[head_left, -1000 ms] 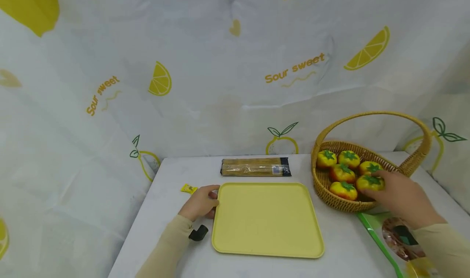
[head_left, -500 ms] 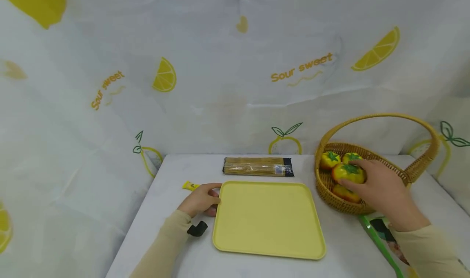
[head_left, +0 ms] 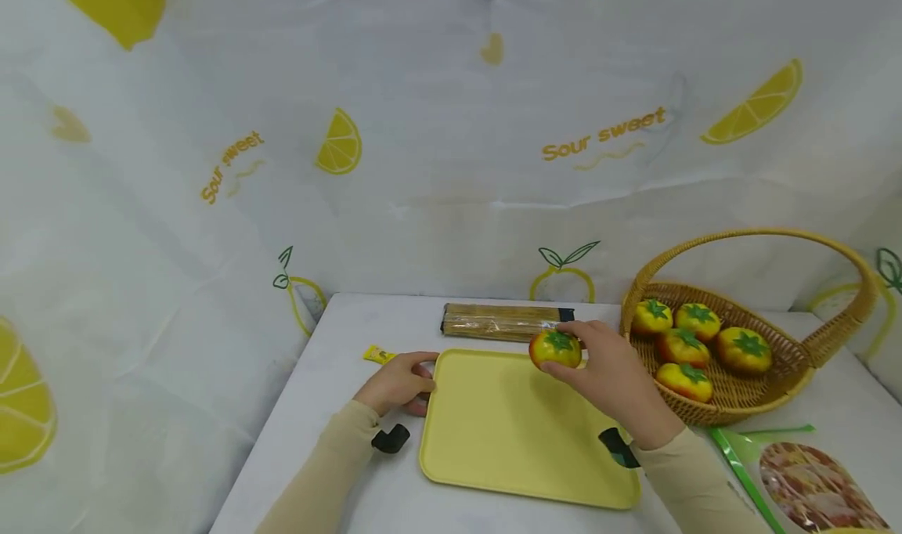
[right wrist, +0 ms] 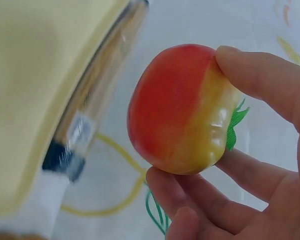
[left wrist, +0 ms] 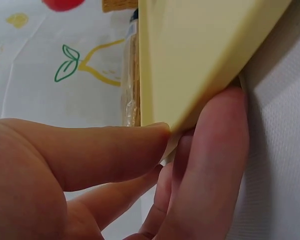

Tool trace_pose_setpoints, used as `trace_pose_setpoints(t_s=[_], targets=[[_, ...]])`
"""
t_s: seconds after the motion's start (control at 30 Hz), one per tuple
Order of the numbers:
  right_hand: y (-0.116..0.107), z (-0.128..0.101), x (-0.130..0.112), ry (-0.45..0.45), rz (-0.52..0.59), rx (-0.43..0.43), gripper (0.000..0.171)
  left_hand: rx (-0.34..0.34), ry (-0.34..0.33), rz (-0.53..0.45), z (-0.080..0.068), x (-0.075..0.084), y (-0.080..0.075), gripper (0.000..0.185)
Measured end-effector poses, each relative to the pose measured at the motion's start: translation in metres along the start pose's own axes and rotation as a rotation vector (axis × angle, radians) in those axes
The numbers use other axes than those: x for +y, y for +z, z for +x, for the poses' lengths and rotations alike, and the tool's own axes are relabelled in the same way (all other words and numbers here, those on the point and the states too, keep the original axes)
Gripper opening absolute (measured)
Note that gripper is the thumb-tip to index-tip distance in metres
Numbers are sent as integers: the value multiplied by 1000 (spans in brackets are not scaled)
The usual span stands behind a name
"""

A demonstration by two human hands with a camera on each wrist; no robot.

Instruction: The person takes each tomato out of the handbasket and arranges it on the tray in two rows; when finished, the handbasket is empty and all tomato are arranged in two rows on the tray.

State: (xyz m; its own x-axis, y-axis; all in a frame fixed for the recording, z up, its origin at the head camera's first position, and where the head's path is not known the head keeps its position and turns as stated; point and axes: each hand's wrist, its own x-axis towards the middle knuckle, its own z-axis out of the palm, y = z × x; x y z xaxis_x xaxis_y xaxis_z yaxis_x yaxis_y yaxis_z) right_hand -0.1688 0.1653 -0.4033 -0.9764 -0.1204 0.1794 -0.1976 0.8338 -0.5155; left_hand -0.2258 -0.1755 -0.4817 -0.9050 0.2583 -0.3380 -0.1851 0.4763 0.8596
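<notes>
Your right hand [head_left: 615, 377] grips a tomato [head_left: 556, 349] over the tray's [head_left: 521, 456] far edge; left hand [head_left: 395, 381] pinches tray's left corner w/ thumb + fingers.

Five tomatoes [head_left: 556, 349], one tray [head_left: 507, 432], one basket [head_left: 810, 354], one skewer packet [head_left: 503, 321], two hands [head_left: 398, 381].

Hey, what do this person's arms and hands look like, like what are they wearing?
Both arms wear long, plain beige sleeves that end at the wrists. The left hand and right hand are bare: no gloves, rings or watch show. A small black device sits at the left wrist, and a similar black one with a bit of teal at the right wrist.
</notes>
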Motion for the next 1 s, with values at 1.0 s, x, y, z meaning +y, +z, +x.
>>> trace_pose_setpoints(t_s=[1.0], targets=[[117, 24, -60, -8, 58, -102, 56, -8, -19, 5, 0, -2, -1, 59]])
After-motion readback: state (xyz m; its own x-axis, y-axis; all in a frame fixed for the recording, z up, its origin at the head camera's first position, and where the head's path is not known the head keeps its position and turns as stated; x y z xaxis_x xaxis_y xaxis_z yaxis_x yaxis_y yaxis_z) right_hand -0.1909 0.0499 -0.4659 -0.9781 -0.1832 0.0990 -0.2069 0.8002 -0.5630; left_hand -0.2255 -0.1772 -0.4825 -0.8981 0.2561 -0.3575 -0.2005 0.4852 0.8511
